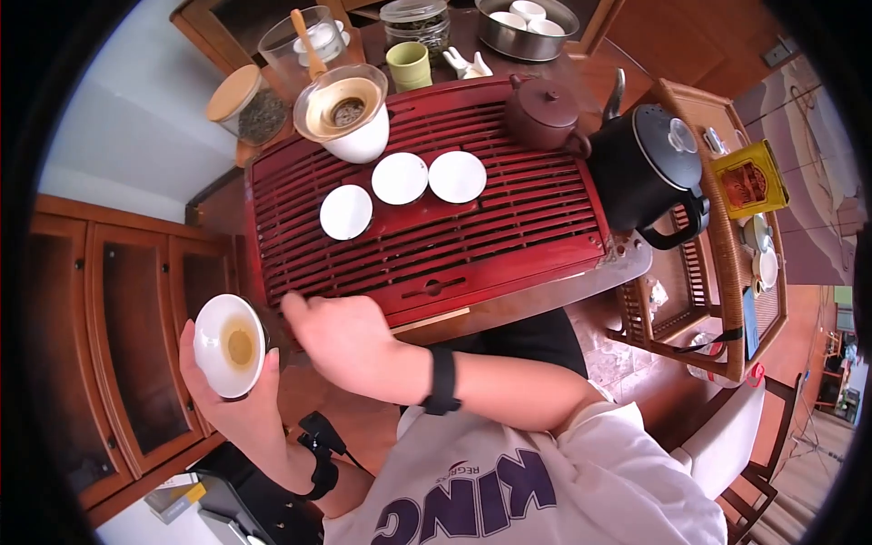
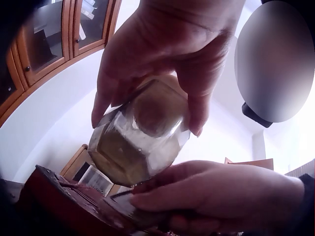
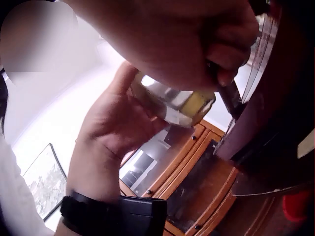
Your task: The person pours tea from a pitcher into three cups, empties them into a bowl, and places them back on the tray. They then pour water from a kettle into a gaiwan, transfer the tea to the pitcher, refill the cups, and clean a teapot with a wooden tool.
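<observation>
My left hand (image 1: 243, 420) grips a faceted tea cup (image 1: 218, 350) by its sides, left of the tray's near corner. White inside, it has a yellow-brown patch at the bottom; its faceted underside shows in the left wrist view. My right hand (image 1: 341, 338) is at the near left corner of the red slatted tea tray (image 1: 518, 263). Its thumb and curled fingers pinch a dark, narrow piece (image 3: 229, 98) close to the tray edge; I cannot tell what it is. Three white cups (image 1: 400, 178) stand on the slats. Behind them, a strainer (image 1: 348, 107) sits over a white pitcher (image 1: 361, 142).
A brown teapot (image 1: 543, 111) stands at the tray's back right, with a black kettle (image 1: 643, 168) beside it. Jars, a green cup (image 1: 409, 65) and a metal bowl (image 1: 527, 38) line the back. A wicker cart (image 1: 727, 309) is at right, wooden cabinets (image 1: 127, 336) at left.
</observation>
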A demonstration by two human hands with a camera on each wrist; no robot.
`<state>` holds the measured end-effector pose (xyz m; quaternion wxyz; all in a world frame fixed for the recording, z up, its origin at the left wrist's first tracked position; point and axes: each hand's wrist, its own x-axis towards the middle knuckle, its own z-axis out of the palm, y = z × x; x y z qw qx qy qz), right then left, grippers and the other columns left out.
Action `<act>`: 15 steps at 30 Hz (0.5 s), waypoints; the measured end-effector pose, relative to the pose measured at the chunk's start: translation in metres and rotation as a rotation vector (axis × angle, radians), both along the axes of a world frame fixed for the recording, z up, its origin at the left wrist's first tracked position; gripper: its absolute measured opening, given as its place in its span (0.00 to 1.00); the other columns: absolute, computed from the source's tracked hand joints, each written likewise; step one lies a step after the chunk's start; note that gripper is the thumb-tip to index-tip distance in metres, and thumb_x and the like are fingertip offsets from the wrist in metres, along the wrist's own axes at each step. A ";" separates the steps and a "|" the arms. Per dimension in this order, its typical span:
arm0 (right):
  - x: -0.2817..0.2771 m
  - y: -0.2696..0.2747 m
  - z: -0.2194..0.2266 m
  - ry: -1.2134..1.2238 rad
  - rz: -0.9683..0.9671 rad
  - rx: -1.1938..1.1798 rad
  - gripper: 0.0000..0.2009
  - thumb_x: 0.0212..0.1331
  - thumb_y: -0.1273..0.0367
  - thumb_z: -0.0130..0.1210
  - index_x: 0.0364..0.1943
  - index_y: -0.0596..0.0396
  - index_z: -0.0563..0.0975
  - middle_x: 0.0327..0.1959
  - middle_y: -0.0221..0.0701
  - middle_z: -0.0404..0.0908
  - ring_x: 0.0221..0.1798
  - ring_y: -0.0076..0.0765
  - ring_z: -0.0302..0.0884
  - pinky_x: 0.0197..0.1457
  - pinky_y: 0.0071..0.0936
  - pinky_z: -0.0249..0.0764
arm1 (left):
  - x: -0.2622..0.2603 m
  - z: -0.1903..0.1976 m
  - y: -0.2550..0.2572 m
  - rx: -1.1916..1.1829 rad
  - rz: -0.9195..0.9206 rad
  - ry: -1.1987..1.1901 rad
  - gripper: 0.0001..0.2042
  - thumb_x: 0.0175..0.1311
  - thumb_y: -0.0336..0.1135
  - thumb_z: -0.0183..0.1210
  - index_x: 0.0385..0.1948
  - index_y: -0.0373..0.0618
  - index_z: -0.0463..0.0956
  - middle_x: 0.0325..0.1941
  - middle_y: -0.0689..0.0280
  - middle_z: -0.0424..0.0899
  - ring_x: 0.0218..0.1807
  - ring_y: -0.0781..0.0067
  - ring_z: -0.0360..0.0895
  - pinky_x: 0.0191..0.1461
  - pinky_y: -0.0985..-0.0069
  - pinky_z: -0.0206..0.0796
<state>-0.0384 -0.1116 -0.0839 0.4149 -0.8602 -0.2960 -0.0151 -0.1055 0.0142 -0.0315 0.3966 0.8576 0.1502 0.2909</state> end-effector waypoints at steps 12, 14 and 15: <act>0.012 -0.151 0.009 0.043 -0.437 -0.093 0.03 0.59 0.72 0.56 0.34 0.46 0.76 0.23 0.37 0.80 0.27 0.51 0.81 0.28 0.45 0.76 | 0.004 -0.001 0.000 0.007 0.048 0.022 0.36 0.47 0.22 0.70 0.64 0.45 0.70 0.66 0.60 0.73 0.65 0.62 0.72 0.71 0.68 0.63; 0.009 -0.184 0.017 0.074 -0.532 -0.147 0.03 0.60 0.73 0.57 0.35 0.48 0.75 0.22 0.37 0.80 0.26 0.51 0.81 0.28 0.43 0.75 | 0.006 -0.005 0.002 0.009 0.020 0.001 0.37 0.46 0.23 0.70 0.64 0.45 0.70 0.65 0.60 0.73 0.65 0.62 0.72 0.71 0.68 0.64; 0.008 -0.192 0.019 0.108 -0.558 -0.097 0.04 0.60 0.73 0.58 0.36 0.50 0.75 0.21 0.36 0.79 0.26 0.51 0.81 0.28 0.41 0.74 | 0.007 -0.006 0.001 -0.037 0.020 0.000 0.40 0.42 0.21 0.72 0.65 0.45 0.68 0.65 0.61 0.73 0.65 0.63 0.72 0.69 0.69 0.66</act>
